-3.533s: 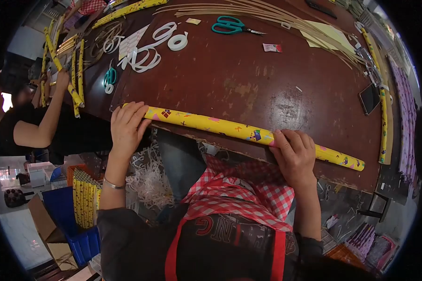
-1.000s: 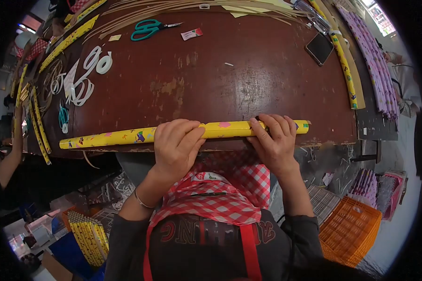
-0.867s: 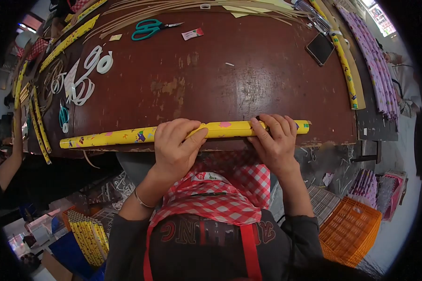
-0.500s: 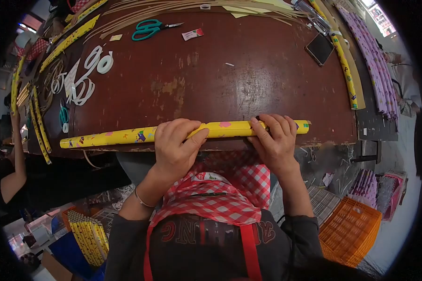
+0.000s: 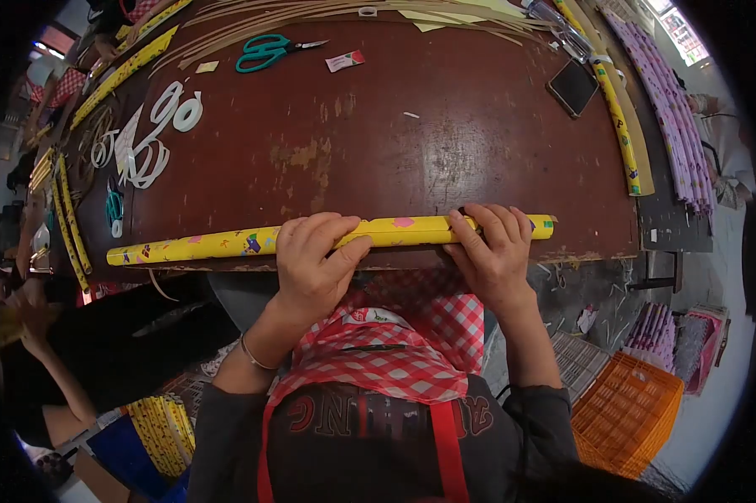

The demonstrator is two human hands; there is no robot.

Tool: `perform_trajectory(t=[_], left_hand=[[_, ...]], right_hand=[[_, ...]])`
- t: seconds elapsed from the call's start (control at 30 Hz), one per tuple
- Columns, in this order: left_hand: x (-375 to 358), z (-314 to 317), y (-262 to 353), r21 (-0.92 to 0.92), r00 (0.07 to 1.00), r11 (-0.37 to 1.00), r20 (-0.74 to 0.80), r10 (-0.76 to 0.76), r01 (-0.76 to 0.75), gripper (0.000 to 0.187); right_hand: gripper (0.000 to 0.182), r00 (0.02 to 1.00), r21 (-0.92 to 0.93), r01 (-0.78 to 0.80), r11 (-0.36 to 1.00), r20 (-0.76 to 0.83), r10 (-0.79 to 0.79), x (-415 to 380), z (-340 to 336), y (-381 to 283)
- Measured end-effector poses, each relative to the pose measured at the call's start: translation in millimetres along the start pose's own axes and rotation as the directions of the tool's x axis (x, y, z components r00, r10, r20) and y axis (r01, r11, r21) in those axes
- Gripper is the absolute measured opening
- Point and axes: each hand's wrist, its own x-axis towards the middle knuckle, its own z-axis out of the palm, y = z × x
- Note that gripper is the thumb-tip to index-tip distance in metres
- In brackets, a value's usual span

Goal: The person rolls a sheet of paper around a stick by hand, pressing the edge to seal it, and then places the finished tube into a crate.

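Observation:
A long yellow patterned tube (image 5: 218, 244) lies along the front edge of the brown table (image 5: 361, 159). My left hand (image 5: 317, 256) is wrapped round its middle, thumb and fingers close together. Near the tube's right end, my right hand (image 5: 493, 247) grips it, with the fingertips on the upper side and the thumb in front. The tube's far left stretch and its right tip stick out past my hands. The undersides of both palms are hidden.
Teal scissors (image 5: 264, 53), a small packet (image 5: 345, 61) and thin tan strips (image 5: 285, 17) lie at the back. White tape (image 5: 187, 114) sits left, a phone (image 5: 573, 87) right. Purple wrapped tubes (image 5: 663, 109) line the far right. An orange crate (image 5: 633, 411) stands below. A co-worker's arm (image 5: 67, 386) shows at left.
The co-worker's arm at the left has moved down, away from the table edge, toward the yellow bundle in the blue container. My hands and the tube have hardly moved.

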Motion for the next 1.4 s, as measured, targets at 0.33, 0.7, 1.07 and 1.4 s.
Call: perform_trajectory(t=[0.33,0.7,1.07,1.4], left_hand=[[2,-2,1,0.003,0.999,1.000,0.034,0.005,-0.005,0.035],[4,-2,3,0.006,0.999,1.000,0.035,-0.018,0.018,0.027],[40,-34,-7,-0.062,0.979,0.982,0.117,-0.169,0.177,0.020],[43,-21,-5,-0.048,0.821,0.954,0.523,-0.229,0.297,0.033]], right_hand=[[0.050,1.000,0.004,-0.001,1.000,-0.001,0.001,0,0,0],[0.049,1.000,0.004,0.011,1.000,-0.021,-0.011,1,1,1],[0.048,0.999,0.022,0.016,1.000,-0.035,-0.016,0,1,0],[0.046,1.000,-0.024,-0.016,1.000,-0.014,0.016,-2,-11,-10]])
